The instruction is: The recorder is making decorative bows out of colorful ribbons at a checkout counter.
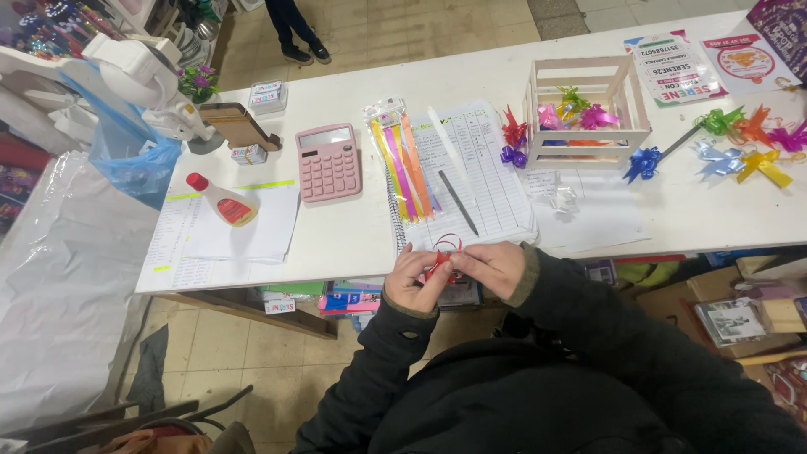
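Dark sleeves run up to our two hands, which meet at the near edge of the white table point(353, 235). Our left hand point(414, 279) and right hand point(492, 267) both pinch a small red ribbon bow point(440, 262) between closed fingertips. It looks crumpled, with thin red loops curling up just beyond our fingers. Past the grip lie a ruled notebook point(471, 172) with a grey pen point(458, 203), and farther left a pink calculator point(328, 162).

My long white table point(353, 235) carries a pink calculator point(329, 162), a red-capped glue bottle point(222, 202), a packet of coloured ribbon strips point(402, 160), a ruled notebook point(475, 172) with a pencil point(458, 202), a white slatted crate point(588, 109) and loose ribbon bows point(752, 143).
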